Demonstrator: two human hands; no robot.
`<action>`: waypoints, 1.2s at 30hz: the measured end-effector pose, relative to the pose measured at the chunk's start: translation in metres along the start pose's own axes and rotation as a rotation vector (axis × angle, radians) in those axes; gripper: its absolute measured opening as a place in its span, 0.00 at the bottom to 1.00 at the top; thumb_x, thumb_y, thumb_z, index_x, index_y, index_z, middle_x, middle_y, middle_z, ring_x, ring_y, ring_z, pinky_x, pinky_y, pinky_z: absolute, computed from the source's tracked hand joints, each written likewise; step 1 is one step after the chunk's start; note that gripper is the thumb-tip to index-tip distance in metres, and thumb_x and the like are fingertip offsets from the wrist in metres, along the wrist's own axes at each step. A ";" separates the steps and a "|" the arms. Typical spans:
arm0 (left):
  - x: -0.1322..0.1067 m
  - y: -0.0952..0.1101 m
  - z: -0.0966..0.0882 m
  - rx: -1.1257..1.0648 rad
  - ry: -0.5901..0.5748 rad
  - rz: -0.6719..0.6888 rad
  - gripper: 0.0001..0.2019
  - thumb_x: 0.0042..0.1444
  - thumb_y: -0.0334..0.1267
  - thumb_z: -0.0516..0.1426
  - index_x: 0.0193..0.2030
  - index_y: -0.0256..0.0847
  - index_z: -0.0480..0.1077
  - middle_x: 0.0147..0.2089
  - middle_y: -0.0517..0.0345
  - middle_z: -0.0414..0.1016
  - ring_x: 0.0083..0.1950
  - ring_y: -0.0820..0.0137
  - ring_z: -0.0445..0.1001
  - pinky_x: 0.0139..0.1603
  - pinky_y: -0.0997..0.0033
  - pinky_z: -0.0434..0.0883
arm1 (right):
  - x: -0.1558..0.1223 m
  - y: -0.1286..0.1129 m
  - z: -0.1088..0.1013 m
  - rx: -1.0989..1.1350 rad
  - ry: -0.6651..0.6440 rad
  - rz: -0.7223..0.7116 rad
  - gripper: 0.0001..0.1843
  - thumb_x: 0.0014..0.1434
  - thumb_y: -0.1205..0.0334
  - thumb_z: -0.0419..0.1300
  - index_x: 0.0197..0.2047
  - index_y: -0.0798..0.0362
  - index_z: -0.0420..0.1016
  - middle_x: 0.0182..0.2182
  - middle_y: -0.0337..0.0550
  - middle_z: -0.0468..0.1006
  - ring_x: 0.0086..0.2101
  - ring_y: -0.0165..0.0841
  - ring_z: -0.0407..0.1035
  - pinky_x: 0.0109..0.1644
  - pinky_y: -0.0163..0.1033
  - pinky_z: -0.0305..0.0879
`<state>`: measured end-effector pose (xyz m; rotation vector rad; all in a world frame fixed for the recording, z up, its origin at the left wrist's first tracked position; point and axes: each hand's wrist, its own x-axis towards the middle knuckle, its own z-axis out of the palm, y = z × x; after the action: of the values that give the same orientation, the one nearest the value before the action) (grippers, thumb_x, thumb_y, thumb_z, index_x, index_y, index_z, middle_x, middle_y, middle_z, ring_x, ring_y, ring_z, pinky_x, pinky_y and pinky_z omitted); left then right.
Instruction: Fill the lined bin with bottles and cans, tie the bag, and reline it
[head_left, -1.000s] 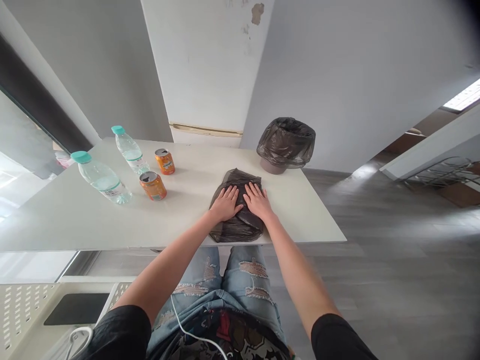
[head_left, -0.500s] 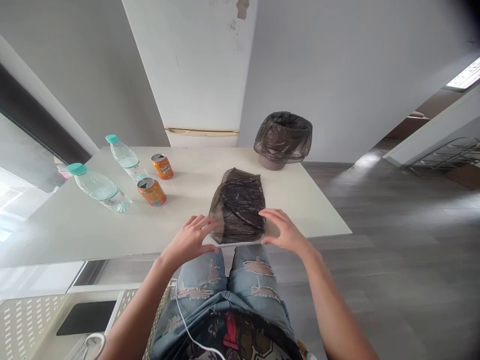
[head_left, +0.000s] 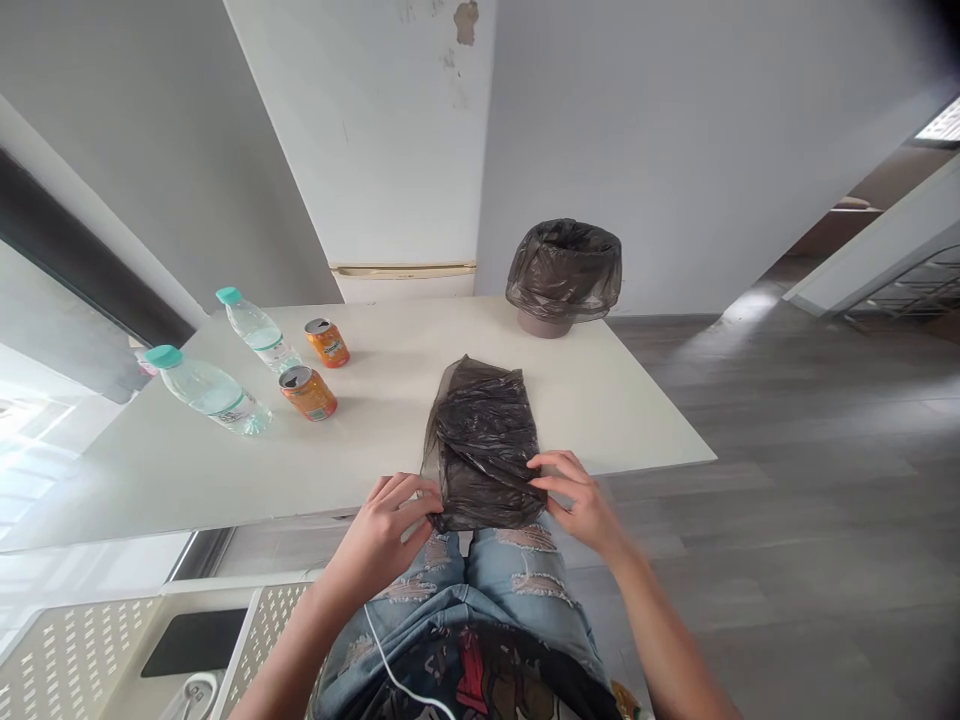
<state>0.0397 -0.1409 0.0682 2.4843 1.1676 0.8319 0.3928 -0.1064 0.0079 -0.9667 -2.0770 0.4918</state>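
A crumpled black plastic bag [head_left: 487,440] lies at the front of the white table, and its near end hangs a little past the edge. My left hand [head_left: 394,525] pinches the bag's near left corner between thumb and fingers. On the other side, my right hand [head_left: 577,498] has its fingers closed on the near right corner, with the thumb beneath. The bag is thin and see-through along its left side.
On the white table [head_left: 375,440] two clear bottles [head_left: 217,395] with teal caps and two opened orange cans [head_left: 309,393] stand at left. A bin [head_left: 546,325] lined with a black bag is at the back right. A white drawer unit [head_left: 90,650] is at lower left.
Both hands, which were open beside the bag, have closed on its near corners. The bag has slid toward me, its near end now beyond the table edge. The view has shifted slightly.
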 end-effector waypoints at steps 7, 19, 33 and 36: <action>0.051 -0.006 -0.016 -0.325 0.135 -0.296 0.10 0.71 0.35 0.51 0.50 0.44 0.74 0.48 0.53 0.81 0.47 0.66 0.80 0.50 0.66 0.75 | 0.030 -0.020 -0.014 0.319 0.084 0.267 0.09 0.72 0.58 0.60 0.50 0.49 0.80 0.52 0.49 0.82 0.53 0.42 0.76 0.59 0.46 0.71; 0.111 -0.065 0.023 -0.618 -0.048 -0.490 0.26 0.64 0.63 0.58 0.44 0.37 0.76 0.40 0.51 0.81 0.43 0.60 0.78 0.44 0.66 0.73 | 0.089 0.016 0.020 0.319 0.459 0.653 0.15 0.70 0.47 0.55 0.40 0.49 0.71 0.33 0.41 0.79 0.34 0.37 0.72 0.38 0.37 0.63; 0.163 -0.043 0.048 0.086 0.535 -0.331 0.18 0.67 0.40 0.56 0.62 0.40 0.69 0.61 0.39 0.74 0.60 0.53 0.73 0.63 0.48 0.71 | 0.159 0.053 0.038 -0.247 0.196 0.938 0.13 0.73 0.57 0.47 0.45 0.50 0.72 0.36 0.50 0.80 0.38 0.43 0.75 0.40 0.42 0.65; 0.165 -0.025 0.057 0.208 0.315 -0.014 0.18 0.71 0.35 0.50 0.63 0.40 0.71 0.68 0.41 0.71 0.69 0.54 0.69 0.72 0.48 0.65 | 0.161 0.052 0.041 -0.258 0.187 0.945 0.14 0.74 0.58 0.47 0.47 0.51 0.73 0.40 0.52 0.82 0.42 0.44 0.77 0.45 0.43 0.68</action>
<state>0.1431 0.0020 0.0747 2.5681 1.4386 1.1871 0.3191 0.0498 0.0287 -2.0632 -1.4316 0.5658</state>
